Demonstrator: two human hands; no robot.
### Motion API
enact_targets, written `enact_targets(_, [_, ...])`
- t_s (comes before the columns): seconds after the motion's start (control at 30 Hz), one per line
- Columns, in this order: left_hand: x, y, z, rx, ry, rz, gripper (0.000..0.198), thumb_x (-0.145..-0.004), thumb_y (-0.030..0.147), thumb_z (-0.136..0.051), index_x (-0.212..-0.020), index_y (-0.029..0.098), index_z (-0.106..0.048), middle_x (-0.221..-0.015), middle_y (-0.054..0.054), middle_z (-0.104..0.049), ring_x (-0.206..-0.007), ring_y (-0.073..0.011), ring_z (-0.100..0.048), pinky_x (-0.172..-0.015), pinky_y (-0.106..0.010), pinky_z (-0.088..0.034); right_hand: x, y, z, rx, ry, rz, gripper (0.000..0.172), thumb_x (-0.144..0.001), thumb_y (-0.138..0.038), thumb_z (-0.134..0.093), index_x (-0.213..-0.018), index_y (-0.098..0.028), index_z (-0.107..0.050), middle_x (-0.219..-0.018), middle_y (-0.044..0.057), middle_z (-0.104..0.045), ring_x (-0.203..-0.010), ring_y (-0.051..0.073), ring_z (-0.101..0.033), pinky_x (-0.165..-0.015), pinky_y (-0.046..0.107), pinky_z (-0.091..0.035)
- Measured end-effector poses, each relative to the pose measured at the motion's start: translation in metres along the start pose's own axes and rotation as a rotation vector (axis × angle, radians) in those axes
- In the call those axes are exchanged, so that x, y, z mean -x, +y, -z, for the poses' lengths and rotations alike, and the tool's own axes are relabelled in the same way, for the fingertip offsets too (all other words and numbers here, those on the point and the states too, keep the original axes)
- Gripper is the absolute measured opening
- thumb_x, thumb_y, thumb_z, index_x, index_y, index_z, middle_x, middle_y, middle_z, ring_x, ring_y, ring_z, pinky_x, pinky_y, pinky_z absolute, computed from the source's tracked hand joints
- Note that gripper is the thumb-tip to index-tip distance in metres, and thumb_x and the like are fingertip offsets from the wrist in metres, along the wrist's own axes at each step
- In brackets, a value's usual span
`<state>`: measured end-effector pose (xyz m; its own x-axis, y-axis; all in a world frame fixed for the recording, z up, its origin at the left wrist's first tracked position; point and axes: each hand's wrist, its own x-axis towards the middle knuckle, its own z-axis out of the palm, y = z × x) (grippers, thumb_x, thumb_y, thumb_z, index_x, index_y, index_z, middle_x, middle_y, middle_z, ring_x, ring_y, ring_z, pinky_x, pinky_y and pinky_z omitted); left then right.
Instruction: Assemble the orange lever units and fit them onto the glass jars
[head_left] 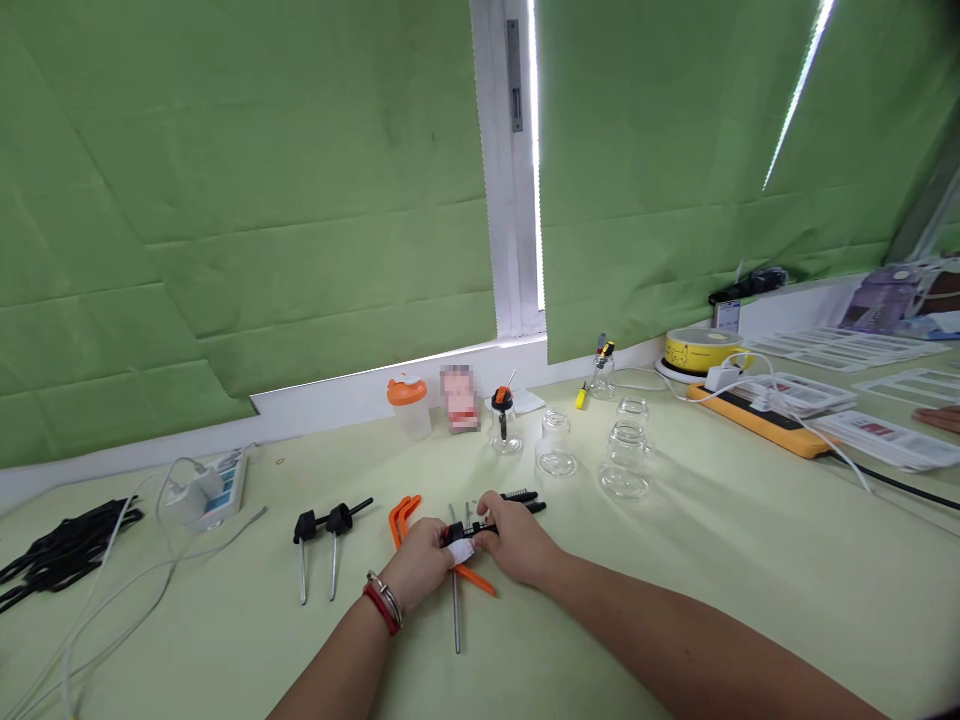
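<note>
My left hand [424, 560] is closed around one end of a black plastic part [455, 535]. A thin metal rod [457, 625] shows below it, pointing toward me. My right hand [517, 540] pinches the same part's other end, fingers bent over it. Something small and white [460, 550] shows at the left fingertips. Under the hands lies an orange strip [478, 580]; bent orange pieces [403, 517] lie just left. Black brush-like pieces [529, 498] are beyond my right hand. Farther left, two black fittings [322, 523] with metal rods lie on the table.
Upturned glass jars [626, 465] stand behind and right of my hands. Another jar [505, 438] has a black-and-orange piece on it. An orange-lidded cup [409, 405], a power strip [761, 420], white cables [161, 590] and black straps [67, 545] surround the area. Another person's hand [939, 416] shows far right.
</note>
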<state>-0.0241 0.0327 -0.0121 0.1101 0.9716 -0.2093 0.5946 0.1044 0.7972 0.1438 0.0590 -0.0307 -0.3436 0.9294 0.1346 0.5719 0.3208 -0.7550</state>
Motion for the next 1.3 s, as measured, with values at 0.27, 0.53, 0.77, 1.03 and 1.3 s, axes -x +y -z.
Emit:
enact_targets(0.27, [-0.0021,-0.004,-0.0005,-0.01,0.0,0.007,0.047,-0.061,0.059,-0.064,-0.061,0.018,-0.041,-0.053,0.008,-0.034,-0.05,-0.007,-0.027,-0.049,-0.022,-0.022,0.0013,0.0,0.0005,0.027,-0.002,0.001,0.017,-0.074,-0.023,-0.062,-0.084,-0.019,-0.049,-0.077,0.001,-0.057,-0.07,0.014,-0.049,-0.058,0.023,-0.028])
enact_targets(0.53, [-0.0014,-0.0024,-0.0003,0.01,-0.004,0.006,0.047,-0.06,0.057,-0.066,-0.06,0.018,-0.041,-0.052,0.007,-0.036,-0.049,-0.0068,-0.029,-0.049,-0.022,-0.022,0.001,0.0006,-0.0001,0.042,0.006,0.012,0.016,-0.074,-0.022,-0.061,-0.085,-0.019,-0.049,-0.075,0.0,-0.056,-0.068,0.014,-0.048,-0.057,0.023,-0.027])
enact_targets(0.77, [0.0007,-0.0011,0.0003,-0.017,0.005,0.009,0.046,-0.061,0.059,-0.063,-0.06,0.018,-0.043,-0.053,0.007,-0.034,-0.05,-0.0073,-0.028,-0.048,-0.023,-0.022,0.0006,0.0017,-0.0007,0.023,0.008,0.01,0.017,-0.073,-0.024,-0.062,-0.084,-0.019,-0.049,-0.077,0.001,-0.057,-0.069,0.015,-0.049,-0.058,0.023,-0.028])
enact_targets(1.03, [0.0026,0.0028,0.0011,0.006,0.002,0.034,0.047,-0.06,0.06,-0.064,-0.062,0.018,-0.043,-0.051,0.008,-0.034,-0.048,-0.0068,-0.028,-0.048,-0.023,-0.021,-0.0014,0.0045,-0.0008,0.024,0.009,0.042,0.017,-0.073,-0.025,-0.062,-0.082,-0.02,-0.048,-0.075,0.0,-0.057,-0.068,0.014,-0.048,-0.057,0.023,-0.027])
enact_targets(1.3, [0.0026,0.0028,0.0006,-0.012,0.008,0.04,0.048,-0.06,0.061,-0.063,-0.061,0.018,-0.043,-0.052,0.008,-0.033,-0.048,-0.0065,-0.027,-0.048,-0.023,-0.02,-0.0001,0.0034,-0.001,0.035,0.006,0.018,0.017,-0.073,-0.025,-0.062,-0.081,-0.02,-0.048,-0.074,0.0,-0.057,-0.068,0.014,-0.048,-0.056,0.023,-0.026])
